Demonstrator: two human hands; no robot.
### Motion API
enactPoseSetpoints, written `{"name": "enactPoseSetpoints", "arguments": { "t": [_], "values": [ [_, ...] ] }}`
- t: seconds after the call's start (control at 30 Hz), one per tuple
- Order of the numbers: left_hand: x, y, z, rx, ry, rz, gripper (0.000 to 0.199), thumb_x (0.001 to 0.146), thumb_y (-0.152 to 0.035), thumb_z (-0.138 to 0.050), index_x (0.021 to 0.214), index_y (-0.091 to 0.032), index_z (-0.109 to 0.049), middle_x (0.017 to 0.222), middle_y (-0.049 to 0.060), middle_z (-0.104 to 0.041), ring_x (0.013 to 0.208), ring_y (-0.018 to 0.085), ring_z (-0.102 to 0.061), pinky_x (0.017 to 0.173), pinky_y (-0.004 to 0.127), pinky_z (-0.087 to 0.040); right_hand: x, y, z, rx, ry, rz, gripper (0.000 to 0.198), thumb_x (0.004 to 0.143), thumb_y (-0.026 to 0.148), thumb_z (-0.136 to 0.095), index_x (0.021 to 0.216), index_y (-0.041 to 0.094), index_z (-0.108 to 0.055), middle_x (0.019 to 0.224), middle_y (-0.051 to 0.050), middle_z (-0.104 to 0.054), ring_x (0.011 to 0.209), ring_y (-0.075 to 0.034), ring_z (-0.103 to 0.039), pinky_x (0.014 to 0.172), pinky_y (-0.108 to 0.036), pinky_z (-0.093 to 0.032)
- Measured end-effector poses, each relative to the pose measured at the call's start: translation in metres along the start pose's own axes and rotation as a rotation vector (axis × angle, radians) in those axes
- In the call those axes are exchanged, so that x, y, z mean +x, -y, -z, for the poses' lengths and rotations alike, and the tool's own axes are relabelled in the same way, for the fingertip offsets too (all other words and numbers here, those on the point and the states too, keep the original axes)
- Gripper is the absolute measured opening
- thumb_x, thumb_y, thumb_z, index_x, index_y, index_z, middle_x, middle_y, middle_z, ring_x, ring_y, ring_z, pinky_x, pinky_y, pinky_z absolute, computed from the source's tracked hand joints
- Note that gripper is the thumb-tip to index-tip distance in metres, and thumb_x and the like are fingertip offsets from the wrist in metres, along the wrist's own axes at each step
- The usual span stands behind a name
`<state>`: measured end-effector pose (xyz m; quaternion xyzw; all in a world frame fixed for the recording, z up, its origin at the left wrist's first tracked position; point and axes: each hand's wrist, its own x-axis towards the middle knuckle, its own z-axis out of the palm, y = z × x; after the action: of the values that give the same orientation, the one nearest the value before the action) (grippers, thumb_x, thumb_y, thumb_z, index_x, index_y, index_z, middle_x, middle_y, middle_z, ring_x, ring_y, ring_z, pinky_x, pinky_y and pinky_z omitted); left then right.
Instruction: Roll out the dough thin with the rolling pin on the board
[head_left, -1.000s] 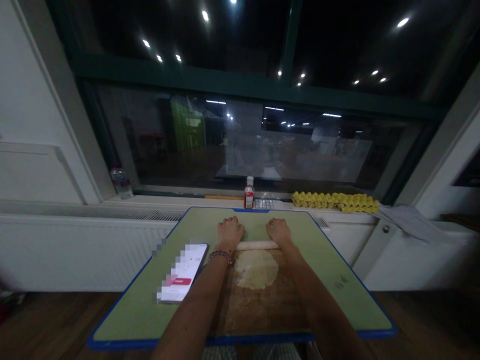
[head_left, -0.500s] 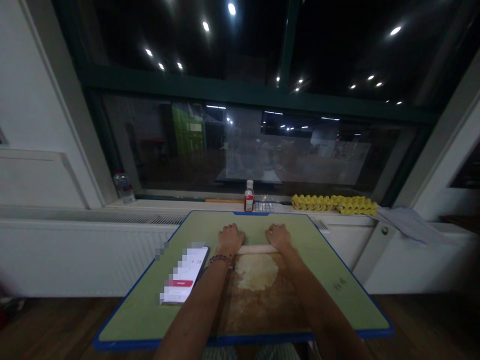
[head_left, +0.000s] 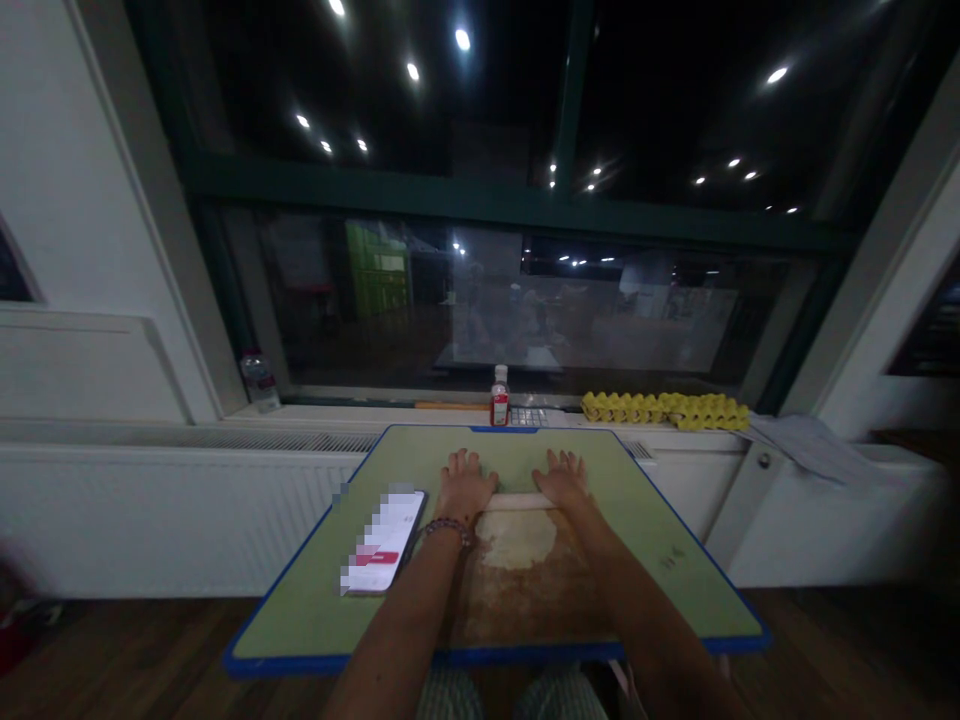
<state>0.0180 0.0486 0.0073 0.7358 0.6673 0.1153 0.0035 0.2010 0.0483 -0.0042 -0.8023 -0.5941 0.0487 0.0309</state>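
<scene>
A pale rolling pin (head_left: 520,501) lies crosswise over the far edge of a thin, flat sheet of dough (head_left: 517,540). Under the dough is a brown wooden board (head_left: 529,605), dusted with flour. My left hand (head_left: 465,486) presses its palm on the pin's left end, fingers spread forward. At the other end, my right hand (head_left: 561,480) rests the same way, with fingers stretched and apart. Both palms hide the ends of the pin.
The green table (head_left: 300,610) has a blue rim. Left of my left forearm lies a lit phone (head_left: 386,540). Along the windowsill stand a red-labelled bottle (head_left: 499,398), a yellow egg tray (head_left: 660,408) and a clear water bottle (head_left: 259,380).
My fingers have stretched out from a more curled shape on both hands. The pin stays near the dough's far edge, and the view has shifted slightly.
</scene>
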Motion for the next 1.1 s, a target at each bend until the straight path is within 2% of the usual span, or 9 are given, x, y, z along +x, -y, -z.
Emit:
{"name": "enactPoseSetpoints", "arguments": {
  "t": [0.17, 0.33, 0.5, 0.73, 0.87, 1.0, 1.1],
  "values": [
    [-0.006, 0.001, 0.000, 0.006, 0.044, -0.028, 0.060, 0.092, -0.051, -0.038, 0.140, -0.018, -0.048, 0.156, 0.014, -0.036, 0.142, 0.030, -0.031, 0.110, 0.044, -0.029, -0.009, -0.003, 0.000, 0.004, -0.005, 0.036, 0.068, 0.096, 0.049, -0.028, 0.157, 0.019, -0.020, 0.162, -0.010, -0.019, 0.150, -0.023, -0.012, 0.119, -0.042, -0.007],
    [-0.011, 0.001, 0.003, 0.017, 0.076, -0.076, 0.056, 0.091, -0.050, -0.040, 0.138, -0.021, -0.051, 0.157, 0.014, -0.034, 0.145, 0.033, -0.025, 0.111, 0.050, -0.026, -0.023, -0.007, 0.003, -0.009, -0.058, 0.096, 0.064, 0.097, 0.046, -0.027, 0.156, 0.020, -0.024, 0.161, -0.012, -0.022, 0.150, -0.024, -0.014, 0.118, -0.045, -0.009],
    [-0.022, -0.001, 0.006, 0.034, 0.074, -0.107, 0.052, 0.094, -0.045, -0.037, 0.136, -0.019, -0.054, 0.157, 0.014, -0.035, 0.146, 0.033, -0.025, 0.112, 0.050, -0.026, -0.040, -0.011, 0.007, -0.028, -0.106, 0.207, 0.052, 0.098, 0.037, -0.032, 0.148, 0.026, -0.042, 0.158, -0.008, -0.033, 0.149, -0.023, -0.018, 0.116, -0.046, -0.015],
    [-0.042, 0.000, 0.010, 0.077, 0.013, -0.200, 0.049, 0.098, -0.044, -0.033, 0.136, -0.021, -0.055, 0.156, 0.012, -0.037, 0.147, 0.031, -0.024, 0.113, 0.049, -0.025, -0.059, -0.019, 0.014, -0.039, -0.112, 0.358, 0.040, 0.097, 0.029, -0.037, 0.128, 0.027, -0.062, 0.147, -0.004, -0.051, 0.143, -0.021, -0.032, 0.116, -0.041, -0.018],
    [-0.045, 0.002, 0.008, 0.074, 0.020, -0.237, 0.056, 0.099, -0.048, -0.032, 0.141, -0.016, -0.051, 0.159, 0.015, -0.030, 0.148, 0.032, -0.021, 0.116, 0.051, -0.020, -0.062, -0.020, 0.014, -0.042, -0.124, 0.353, 0.044, 0.099, 0.033, -0.033, 0.132, 0.022, -0.059, 0.144, -0.008, -0.052, 0.141, -0.021, -0.035, 0.115, -0.040, -0.020],
    [-0.048, 0.006, 0.006, 0.048, -0.006, -0.283, 0.056, 0.099, -0.049, -0.032, 0.142, -0.019, -0.051, 0.160, 0.013, -0.029, 0.148, 0.031, -0.021, 0.117, 0.051, -0.018, -0.067, -0.021, 0.011, -0.038, -0.143, 0.329, 0.048, 0.100, 0.035, -0.030, 0.137, 0.020, -0.055, 0.146, -0.010, -0.050, 0.143, -0.021, -0.033, 0.115, -0.040, -0.021],
    [-0.054, 0.009, 0.007, 0.013, 0.005, -0.317, 0.055, 0.099, -0.051, -0.032, 0.143, -0.023, -0.050, 0.160, 0.011, -0.030, 0.148, 0.031, -0.022, 0.116, 0.049, -0.021, -0.073, -0.024, 0.008, -0.033, -0.154, 0.339, 0.049, 0.100, 0.036, -0.028, 0.138, 0.021, -0.055, 0.146, -0.009, -0.051, 0.143, -0.022, -0.033, 0.116, -0.040, -0.021]
  ]
}}
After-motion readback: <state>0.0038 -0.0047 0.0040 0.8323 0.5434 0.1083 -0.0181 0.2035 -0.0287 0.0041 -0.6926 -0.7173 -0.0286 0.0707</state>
